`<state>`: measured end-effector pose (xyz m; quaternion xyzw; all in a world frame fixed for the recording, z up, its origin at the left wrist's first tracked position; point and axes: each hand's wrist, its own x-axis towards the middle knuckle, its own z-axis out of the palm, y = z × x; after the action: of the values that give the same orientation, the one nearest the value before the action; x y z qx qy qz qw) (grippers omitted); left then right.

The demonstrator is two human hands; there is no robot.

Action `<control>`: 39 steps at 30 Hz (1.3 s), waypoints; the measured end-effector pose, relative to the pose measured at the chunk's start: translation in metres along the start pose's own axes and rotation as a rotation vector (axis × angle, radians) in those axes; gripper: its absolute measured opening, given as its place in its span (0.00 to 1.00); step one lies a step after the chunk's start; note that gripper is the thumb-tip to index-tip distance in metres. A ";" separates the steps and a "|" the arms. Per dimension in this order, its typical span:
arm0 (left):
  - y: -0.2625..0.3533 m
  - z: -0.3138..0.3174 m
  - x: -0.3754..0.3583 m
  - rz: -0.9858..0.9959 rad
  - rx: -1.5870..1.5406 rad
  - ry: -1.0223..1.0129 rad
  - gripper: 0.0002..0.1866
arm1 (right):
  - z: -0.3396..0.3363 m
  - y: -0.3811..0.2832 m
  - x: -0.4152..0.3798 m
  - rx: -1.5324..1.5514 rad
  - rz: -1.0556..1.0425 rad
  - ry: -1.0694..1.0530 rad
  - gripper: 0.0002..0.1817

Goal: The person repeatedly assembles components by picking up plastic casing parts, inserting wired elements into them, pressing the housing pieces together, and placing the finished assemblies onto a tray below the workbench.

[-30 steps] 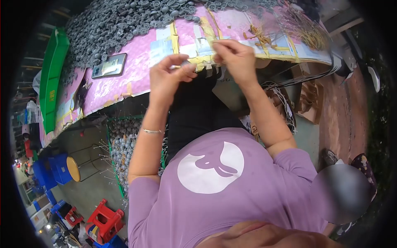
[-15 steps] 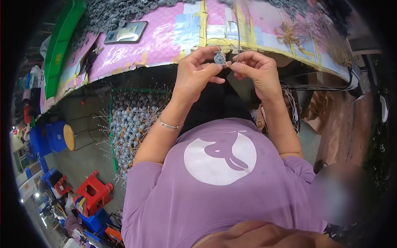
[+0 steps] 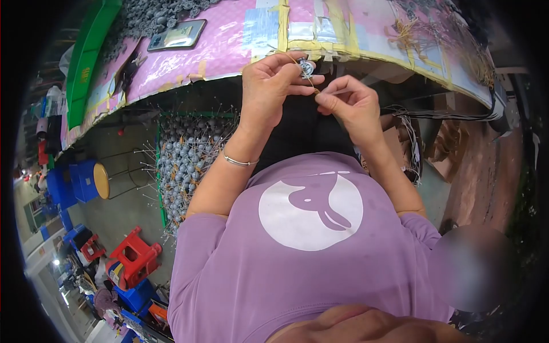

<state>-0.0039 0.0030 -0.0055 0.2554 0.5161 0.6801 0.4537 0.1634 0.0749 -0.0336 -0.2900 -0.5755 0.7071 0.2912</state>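
Working tan strand (image 3: 294, 60) at grey part (image 3: 307, 68), apparently; left hand (image 3: 267, 83) pinching part, right hand (image 3: 351, 103) pinching strand; next likely needs steady tension.

L hand (image 3: 265, 87) fingers partly hide the small grey part (image 3: 307, 69); R hand (image 3: 351, 107) fingertips cover a bit of the thin cord (image 3: 312, 85). Grey pile (image 3: 157, 16) & green tray (image 3: 87, 66) cut off at top. Round patch (image 3: 472, 268), lower R, v. blurred, can't ID.

held grey piece (image 3: 307, 68): 1 | phone (image 3: 177, 35): 1 | bracelet (image 3: 240, 163): 1 | yellow seat (image 3: 102, 181): 1
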 end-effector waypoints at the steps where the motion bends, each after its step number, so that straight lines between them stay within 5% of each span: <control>1: 0.001 0.000 -0.001 -0.018 -0.015 -0.013 0.16 | 0.003 0.001 -0.006 -0.031 0.008 0.005 0.07; 4: 0.007 0.004 -0.009 -0.063 -0.028 -0.071 0.15 | -0.001 0.009 -0.002 -0.553 -0.506 0.004 0.06; 6: 0.012 0.007 -0.016 -0.083 0.011 -0.135 0.15 | -0.007 0.002 0.010 -0.473 -0.359 0.117 0.07; 8: 0.011 0.008 -0.019 -0.153 -0.043 -0.233 0.14 | -0.016 -0.009 0.024 0.069 -0.156 -0.045 0.12; 10: 0.012 0.016 -0.024 -0.162 0.015 -0.275 0.14 | -0.013 -0.012 0.026 0.187 -0.115 -0.249 0.17; 12: 0.009 0.017 -0.026 -0.168 0.032 -0.278 0.14 | -0.014 -0.017 0.025 0.135 -0.123 -0.380 0.17; 20: 0.003 0.011 -0.013 -0.242 -0.143 -0.212 0.07 | -0.015 -0.004 0.038 0.297 -0.304 -0.187 0.10; 28: -0.003 0.012 -0.019 0.102 -0.001 -0.232 0.15 | -0.009 -0.009 0.043 0.387 0.108 -0.103 0.11; 34: -0.001 0.002 -0.008 0.075 -0.013 -0.241 0.21 | -0.001 -0.004 0.050 0.488 0.186 -0.190 0.10; 38: -0.003 -0.009 -0.001 -0.031 0.004 -0.243 0.23 | -0.022 -0.041 0.090 -0.112 0.001 -0.115 0.12; 39: -0.006 -0.009 0.000 -0.066 -0.013 -0.247 0.23 | -0.034 -0.054 0.106 -0.453 -0.132 0.059 0.13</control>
<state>-0.0094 -0.0007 -0.0148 0.3174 0.4598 0.6315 0.5377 0.1224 0.1851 0.0055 -0.3300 -0.7286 0.5304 0.2809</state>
